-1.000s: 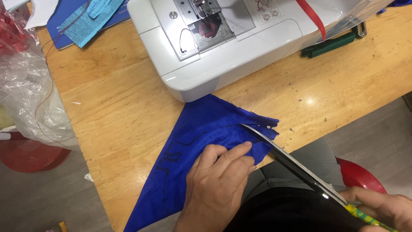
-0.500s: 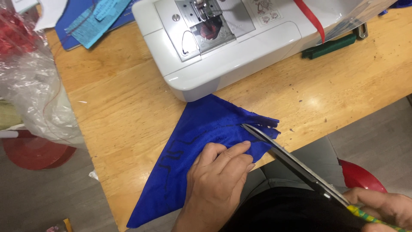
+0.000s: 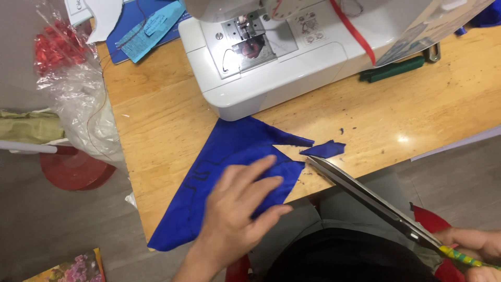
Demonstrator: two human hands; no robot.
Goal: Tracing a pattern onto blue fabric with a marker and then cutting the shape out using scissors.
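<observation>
Here the white sewing machine (image 3: 271,57) serves as the landmark. The blue fabric (image 3: 229,156) lies flat on the wooden surface (image 3: 162,130) directly in front of the machine's base, one corner reaching the near edge of the surface. The left hand (image 3: 237,209) rests flat on the near part of the fabric, fingers (image 3: 255,167) spread and slightly blurred. A small cut-off blue scrap (image 3: 324,149) lies apart from the main piece, in front of the machine and to its right. The scissors (image 3: 365,196) have their long blades together, tip just beside the fabric's cut edge and close to the scrap. The right hand (image 3: 477,248) grips the striped handle at the frame's edge; fingers wrapped round it, mostly cut off. Left of the machine: a clear plastic bag (image 3: 78,99) holding red bits. Behind it to the left: more blue cloth pieces (image 3: 141,26). Right of the machine: a dark green flat object (image 3: 391,69).
</observation>
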